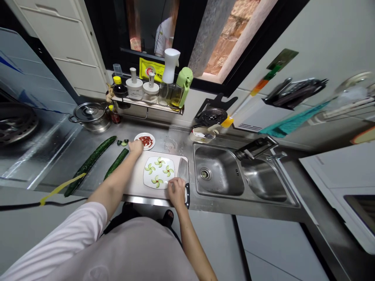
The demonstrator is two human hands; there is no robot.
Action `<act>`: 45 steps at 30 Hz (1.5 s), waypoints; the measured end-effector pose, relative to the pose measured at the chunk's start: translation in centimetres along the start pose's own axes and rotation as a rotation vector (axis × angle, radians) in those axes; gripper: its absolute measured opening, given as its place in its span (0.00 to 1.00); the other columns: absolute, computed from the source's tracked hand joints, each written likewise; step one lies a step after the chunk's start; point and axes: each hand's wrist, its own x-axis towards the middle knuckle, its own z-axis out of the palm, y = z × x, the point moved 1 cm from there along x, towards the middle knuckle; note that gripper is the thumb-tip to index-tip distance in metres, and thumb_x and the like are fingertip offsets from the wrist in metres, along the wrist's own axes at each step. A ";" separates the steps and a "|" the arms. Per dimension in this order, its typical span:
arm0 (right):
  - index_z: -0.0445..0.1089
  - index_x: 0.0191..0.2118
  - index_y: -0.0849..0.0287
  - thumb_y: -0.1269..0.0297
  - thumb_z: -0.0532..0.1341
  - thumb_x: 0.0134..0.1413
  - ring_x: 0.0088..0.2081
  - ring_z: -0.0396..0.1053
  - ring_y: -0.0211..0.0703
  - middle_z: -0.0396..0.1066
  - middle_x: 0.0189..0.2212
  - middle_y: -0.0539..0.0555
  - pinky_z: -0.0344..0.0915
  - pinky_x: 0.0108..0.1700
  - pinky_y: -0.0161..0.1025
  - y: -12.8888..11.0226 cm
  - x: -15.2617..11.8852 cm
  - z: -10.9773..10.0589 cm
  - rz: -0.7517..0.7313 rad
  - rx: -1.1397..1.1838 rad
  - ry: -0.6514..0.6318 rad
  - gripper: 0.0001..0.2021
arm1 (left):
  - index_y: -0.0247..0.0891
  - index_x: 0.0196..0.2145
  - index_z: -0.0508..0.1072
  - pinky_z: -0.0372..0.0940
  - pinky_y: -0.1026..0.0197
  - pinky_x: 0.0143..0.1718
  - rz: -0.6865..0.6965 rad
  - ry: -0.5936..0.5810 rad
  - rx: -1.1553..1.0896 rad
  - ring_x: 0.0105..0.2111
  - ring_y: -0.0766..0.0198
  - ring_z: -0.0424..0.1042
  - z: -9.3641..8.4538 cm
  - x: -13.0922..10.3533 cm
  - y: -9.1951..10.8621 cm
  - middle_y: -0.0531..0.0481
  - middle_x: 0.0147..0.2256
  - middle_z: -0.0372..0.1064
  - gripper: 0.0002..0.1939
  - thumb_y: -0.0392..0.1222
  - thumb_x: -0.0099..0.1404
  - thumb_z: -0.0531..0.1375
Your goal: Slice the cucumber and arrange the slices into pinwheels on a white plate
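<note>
My left hand is at the near left rim of a small white plate of small red pieces, perhaps dried berries. Its fingers are drawn together, and what they grip is hidden. My right hand hovers by the lower right corner of a squarish white plate, thumb and fingertips pinched; anything between them is too small to name. On that plate lie several pinwheels of cucumber slices, with red specks at some centres. The plate rests on a pale cutting board. A knife lies along the board's right side.
Left of the board are a long cucumber, a shorter cucumber piece and cut ends. A lidded pot stands behind. Bottles and jars fill a wall rack. A double sink is at the right.
</note>
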 end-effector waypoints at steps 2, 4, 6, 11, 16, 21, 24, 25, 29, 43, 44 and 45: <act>0.69 0.34 0.56 0.68 0.55 0.59 0.45 0.59 0.49 0.65 0.36 0.55 0.58 0.49 0.47 0.0 0.1 0.1 0.000 0.002 -0.003 0.06 | 0.36 0.38 0.77 0.55 0.51 0.44 -0.044 0.026 -0.074 0.41 0.51 0.72 -0.3 -0.3 -0.2 0.36 0.40 0.74 0.16 0.43 0.64 0.50; 0.69 0.34 0.56 0.68 0.55 0.59 0.45 0.59 0.49 0.65 0.36 0.55 0.58 0.49 0.47 -0.1 0.3 0.1 0.004 0.007 -0.013 0.07 | 0.38 0.38 0.77 0.56 0.51 0.44 -0.061 0.041 -0.110 0.42 0.50 0.72 -0.4 -0.5 -0.6 0.38 0.40 0.74 0.16 0.45 0.64 0.51; 0.69 0.34 0.56 0.68 0.54 0.59 0.45 0.59 0.49 0.66 0.37 0.55 0.59 0.49 0.46 -0.2 0.5 0.2 0.008 0.010 -0.018 0.07 | 0.40 0.38 0.77 0.57 0.51 0.44 -0.079 0.027 -0.123 0.43 0.49 0.71 -0.3 -0.4 -1.1 0.39 0.41 0.74 0.16 0.48 0.63 0.52; 0.70 0.33 0.56 0.68 0.54 0.59 0.44 0.60 0.48 0.66 0.36 0.55 0.58 0.49 0.46 -0.3 0.7 0.6 0.008 0.013 -0.015 0.08 | 0.41 0.38 0.78 0.58 0.51 0.45 -0.124 -0.034 -0.152 0.44 0.49 0.71 0.1 0.4 -2.0 0.40 0.42 0.75 0.15 0.47 0.61 0.55; 0.70 0.34 0.56 0.68 0.54 0.58 0.45 0.60 0.48 0.66 0.37 0.55 0.59 0.49 0.47 -0.3 0.4 0.7 0.017 0.023 -0.019 0.07 | 0.40 0.37 0.77 0.56 0.50 0.47 -0.097 -0.121 -0.123 0.45 0.47 0.70 0.4 1.1 -1.5 0.38 0.42 0.74 0.15 0.49 0.55 0.61; 0.70 0.34 0.56 0.68 0.54 0.59 0.45 0.60 0.49 0.66 0.37 0.55 0.58 0.50 0.48 -0.2 0.4 0.3 0.029 0.019 -0.014 0.08 | 0.37 0.40 0.76 0.54 0.51 0.47 -0.098 -0.117 -0.034 0.44 0.49 0.71 0.5 1.2 -0.7 0.35 0.42 0.74 0.17 0.47 0.55 0.60; 0.70 0.34 0.56 0.67 0.54 0.59 0.45 0.59 0.49 0.65 0.36 0.55 0.58 0.50 0.48 -0.2 0.4 0.1 0.030 0.012 -0.011 0.07 | 0.34 0.41 0.76 0.53 0.51 0.48 -0.055 -0.099 0.007 0.44 0.51 0.71 0.6 1.1 -0.4 0.34 0.42 0.73 0.16 0.43 0.57 0.58; 0.70 0.34 0.56 0.67 0.54 0.59 0.45 0.59 0.49 0.65 0.36 0.55 0.58 0.50 0.47 -0.1 0.4 0.0 0.029 0.011 -0.012 0.07 | 0.34 0.41 0.76 0.53 0.51 0.48 -0.042 -0.088 0.011 0.44 0.51 0.71 0.6 1.1 -0.4 0.34 0.42 0.73 0.16 0.42 0.57 0.57; 0.70 0.34 0.56 0.66 0.54 0.60 0.45 0.59 0.49 0.65 0.37 0.55 0.59 0.49 0.46 0.0 0.3 0.0 0.030 0.005 -0.021 0.07 | 0.35 0.40 0.77 0.55 0.50 0.48 -0.079 -0.050 -0.087 0.44 0.50 0.71 0.9 1.1 -1.0 0.35 0.42 0.73 0.14 0.42 0.61 0.55; 0.71 0.35 0.56 0.66 0.55 0.59 0.45 0.60 0.49 0.67 0.37 0.56 0.59 0.49 0.46 -2.1 5.0 1.0 -0.063 0.082 -0.045 0.07 | 0.34 0.31 0.75 0.62 0.64 0.34 -0.170 -0.153 -1.231 0.32 0.64 0.71 -0.9 -2.5 -1.6 0.47 0.31 0.75 0.15 0.50 0.53 0.64; 0.71 0.36 0.56 0.66 0.55 0.59 0.46 0.60 0.49 0.67 0.37 0.56 0.59 0.49 0.46 -2.6 5.8 0.9 -0.069 0.093 -0.047 0.07 | 0.35 0.32 0.75 0.61 0.65 0.32 -0.149 -0.180 -1.252 0.31 0.65 0.70 -1.3 -3.1 -1.5 0.48 0.30 0.75 0.16 0.51 0.52 0.64; 0.71 0.36 0.56 0.66 0.55 0.59 0.46 0.60 0.49 0.67 0.38 0.56 0.59 0.50 0.46 -3.1 6.6 0.9 -0.085 0.103 -0.053 0.07 | 0.35 0.32 0.75 0.60 0.65 0.30 -0.132 -0.212 -1.255 0.29 0.65 0.69 -1.8 -3.7 -1.5 0.48 0.28 0.74 0.17 0.52 0.51 0.65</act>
